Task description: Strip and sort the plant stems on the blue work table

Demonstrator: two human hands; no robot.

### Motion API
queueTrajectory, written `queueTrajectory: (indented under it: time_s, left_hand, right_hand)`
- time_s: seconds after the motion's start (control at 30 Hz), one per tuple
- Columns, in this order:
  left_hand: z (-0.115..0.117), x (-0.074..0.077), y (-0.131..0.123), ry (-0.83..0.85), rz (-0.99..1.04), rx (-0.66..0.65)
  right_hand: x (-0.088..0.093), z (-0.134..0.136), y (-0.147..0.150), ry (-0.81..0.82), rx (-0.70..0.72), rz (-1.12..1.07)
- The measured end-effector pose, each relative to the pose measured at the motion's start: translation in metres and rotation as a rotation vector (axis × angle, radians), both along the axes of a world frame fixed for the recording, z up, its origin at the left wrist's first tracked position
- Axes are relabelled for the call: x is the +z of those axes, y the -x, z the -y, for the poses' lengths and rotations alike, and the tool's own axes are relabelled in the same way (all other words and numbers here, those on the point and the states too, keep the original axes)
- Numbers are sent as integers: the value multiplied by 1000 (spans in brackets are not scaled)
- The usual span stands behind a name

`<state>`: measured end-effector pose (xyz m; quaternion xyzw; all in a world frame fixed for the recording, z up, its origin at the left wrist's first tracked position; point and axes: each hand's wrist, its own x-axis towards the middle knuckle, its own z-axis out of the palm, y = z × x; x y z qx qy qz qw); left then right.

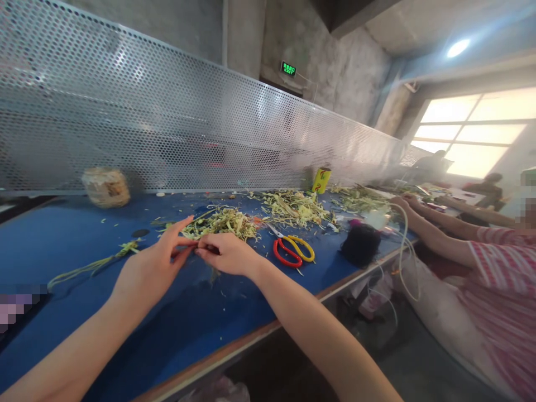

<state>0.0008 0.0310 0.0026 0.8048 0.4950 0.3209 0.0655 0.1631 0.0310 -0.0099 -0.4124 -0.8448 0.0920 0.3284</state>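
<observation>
My left hand (157, 259) and my right hand (228, 254) meet above the blue table, fingertips together. The left thumb and a finger pinch while the index finger stretches away; what they hold, if anything, is too small to make out. On the right hand the fingers curl into a pinch at the same spot, their contents hidden. Just behind the hands lies a pile of pale green-yellow plant strips (229, 221). To the left of my left hand, a green knotted strand (98, 262) lies on the table. Scissors (293, 249) with red and yellow handles rest right of my right hand.
The blue table (176, 346) is backed by a perforated metal screen (176, 123). Along it stand a wrapped roll (106, 187), a yellow can (321, 181) and another pile of strips (293, 207). A black bundle (360, 244) sits near a co-worker in striped clothing (498, 268).
</observation>
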Motion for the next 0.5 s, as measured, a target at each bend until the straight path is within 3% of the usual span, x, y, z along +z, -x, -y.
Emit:
queueTrajectory:
  time_s: [0.27,0.5]
  left_hand:
    - [3,0,-3,-5,15,2]
    - [3,-1,-7,-41,-95,52]
  right_hand:
    - [-4,-2,5,-3,64,-102]
    - [-10,-8,8,74,62,-180]
